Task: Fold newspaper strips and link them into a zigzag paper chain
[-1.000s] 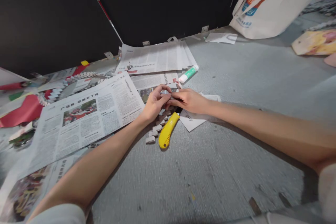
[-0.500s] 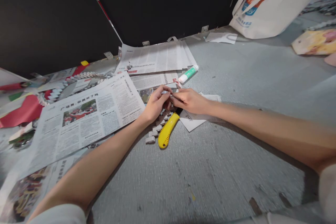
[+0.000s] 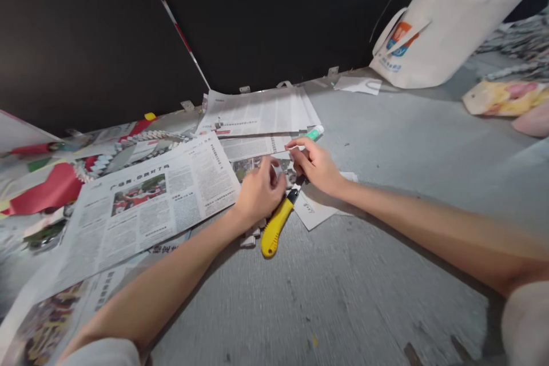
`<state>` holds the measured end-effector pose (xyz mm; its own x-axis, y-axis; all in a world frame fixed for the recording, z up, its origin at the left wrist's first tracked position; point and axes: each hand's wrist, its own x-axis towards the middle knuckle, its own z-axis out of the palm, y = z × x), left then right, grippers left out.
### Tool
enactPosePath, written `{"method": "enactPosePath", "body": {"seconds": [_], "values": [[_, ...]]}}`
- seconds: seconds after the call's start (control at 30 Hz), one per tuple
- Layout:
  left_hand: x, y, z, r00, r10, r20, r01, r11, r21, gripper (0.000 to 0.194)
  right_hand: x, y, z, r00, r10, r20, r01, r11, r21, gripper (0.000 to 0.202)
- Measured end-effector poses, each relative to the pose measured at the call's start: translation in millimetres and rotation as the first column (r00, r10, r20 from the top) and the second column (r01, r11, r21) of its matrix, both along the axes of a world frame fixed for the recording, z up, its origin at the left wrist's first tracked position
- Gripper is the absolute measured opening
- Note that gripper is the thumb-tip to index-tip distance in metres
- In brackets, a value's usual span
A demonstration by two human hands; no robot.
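Note:
My left hand (image 3: 262, 190) curls its fingers over a chain of folded newspaper pieces (image 3: 249, 238). Most of that chain is hidden beneath the hand. My right hand (image 3: 316, 167) is a little apart from the left, its index finger and thumb bent toward each other in a pinch. What lies between those fingertips, if anything, is too small to make out. A yellow-handled utility knife (image 3: 277, 230) rests on the floor just below both hands, its black and metal end pointing toward the right hand. Behind the right fingers a green and white glue stick (image 3: 316, 132) is partly covered.
Newspaper sheets (image 3: 150, 200) spread to the left, and a newspaper stack (image 3: 257, 111) lies along the black wall (image 3: 278, 17). A white paper (image 3: 315, 211) is under the right wrist. Far right stand a white tote bag (image 3: 446, 34) and a yellow-patterned item (image 3: 506, 97). Red paper (image 3: 47, 189) lies far left.
My hands were together over the folded paper and have moved apart, the right one slightly up and right. The right hand now covers part of the glue stick. The view has tilted up slightly.

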<state>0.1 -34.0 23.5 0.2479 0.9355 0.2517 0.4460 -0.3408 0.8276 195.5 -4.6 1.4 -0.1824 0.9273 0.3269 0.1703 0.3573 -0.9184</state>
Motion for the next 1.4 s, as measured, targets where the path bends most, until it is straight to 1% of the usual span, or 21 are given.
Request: {"method": "enactPosePath", "body": {"seconds": [0.07, 0.13, 0.23, 0.3, 0.37, 0.43, 0.53, 0.6, 0.67, 0.73, 0.77, 0.83, 0.87, 0.9, 0.93, 1.0, 1.03, 1.07, 1.17, 1.23, 1.4], "values": [[4, -8, 4.5, 0.987, -0.028, -0.159, 0.027, 1.0, -0.008, 0.033, -1, 4, -1.2, 0.995, -0.05, -0.09, 0.045, 0.997, -0.058, 0.03], [6, -15, 8.5, 0.969, -0.011, -0.246, 0.005, 1.0, -0.024, 0.042, -1, 8, -3.4, 0.985, -0.063, -0.162, 0.045, 0.993, -0.107, 0.027], [4, -21, 12.4, 0.966, -0.006, -0.258, -0.014, 0.997, -0.078, 0.046, -3, 14, -7.6, 0.968, -0.088, -0.236, 0.056, 0.989, -0.14, 0.023], [1, -21, 13.3, 0.958, -0.004, -0.288, -0.03, 0.993, -0.114, 0.046, -3, 15, -9.8, 0.97, -0.087, -0.228, 0.059, 0.99, -0.129, 0.021], [-1, -18, 12.7, 0.958, 0.009, -0.288, -0.045, 0.992, -0.117, 0.044, -4, 16, -10.9, 0.975, -0.08, -0.208, 0.058, 0.992, -0.113, 0.022], [-3, -12, 10.9, 0.97, 0.011, -0.244, -0.037, 0.994, -0.103, 0.04, -5, 15, -11.0, 0.979, -0.069, -0.193, 0.051, 0.994, -0.097, 0.023], [-6, 0, 7.3, 0.969, -0.033, -0.246, 0.014, 0.997, -0.079, 0.031, -5, 14, -10.1, 0.978, -0.048, -0.204, 0.033, 0.997, -0.075, 0.026], [-8, 9, 5.2, 0.949, -0.085, -0.302, 0.072, 0.996, -0.053, 0.03, -4, 13, -9.9, 0.973, -0.043, -0.227, 0.028, 0.997, -0.07, 0.027], [-9, 16, 3.8, 0.944, -0.122, -0.308, 0.114, 0.992, -0.045, 0.031, -4, 13, -10.3, 0.967, -0.048, -0.249, 0.03, 0.997, -0.077, 0.028], [-9, 21, 2.5, 0.966, -0.093, -0.24, 0.096, 0.995, 0.001, 0.03, -4, 13, -10.7, 0.964, -0.05, -0.262, 0.026, 0.995, -0.092, 0.03], [-8, 23, 1.9, 0.983, -0.07, -0.168, 0.072, 0.997, 0.003, 0.031, -4, 13, -10.6, 0.964, -0.057, -0.261, 0.031, 0.994, -0.103, 0.032], [-7, 25, 0.3, 0.997, -0.038, 0.063, 0.043, 0.996, -0.081, 0.035, -4, 12, -9.1, 0.965, -0.092, -0.246, 0.063, 0.99, -0.124, 0.034], [-6, 26, -0.7, 0.978, -0.03, 0.206, 0.066, 0.984, -0.166, 0.037, -3, 11, -7.7, 0.966, -0.115, -0.231, 0.086, 0.988, -0.131, 0.035], [-6, 27, -1.8, 0.939, -0.024, 0.344, 0.12, 0.958, -0.261, 0.04, -3, 10, -6.0, 0.968, -0.132, -0.213, 0.105, 0.986, -0.133, 0.037], [-6, 28, -3.0, 0.889, -0.019, 0.458, 0.198, 0.917, -0.347, 0.042, -3, 9, -4.1, 0.973, -0.132, -0.191, 0.108, 0.985, -0.132, 0.038], [-7, 30, -5.2, 0.798, -0.008, 0.602, 0.348, 0.822, -0.45, 0.046, -2, 6, -0.9, 0.985, -0.087, -0.147, 0.069, 0.99, -0.124, 0.043], [-8, 30, -6.1, 0.768, -0.004, 0.64, 0.395, 0.789, -0.47, 0.046, -2, 5, 0.1, 0.989, -0.062, -0.132, 0.046, 0.992, -0.116, 0.045], [-9, 31, -6.8, 0.745, 0.002, 0.667, 0.423, 0.772, -0.475, 0.045, -1, 4, 0.5, 0.992, -0.047, -0.118, 0.035, 0.994, -0.102, 0.047], [-10, 30, -7.1, 0.682, 0.036, 0.73, 0.451, 0.765, -0.46, 0.037, 1, 1, -0.6, 0.996, -0.05, -0.072, 0.049, 0.999, -0.005, 0.047], [-11, 29, -6.3, 0.658, 0.064, 0.75, 0.457, 0.758, -0.466, 0.036, 1, 0, -2.1, 0.999, -0.013, -0.031, 0.015, 0.998, 0.054, 0.039], [-14, 30, -7.5, 0.628, 0.146, 0.765, 0.412, 0.771, -0.485, 0.057, 1, -4, -3.9, 0.981, 0.186, 0.057, -0.191, 0.976, 0.107, 0.023]]}}
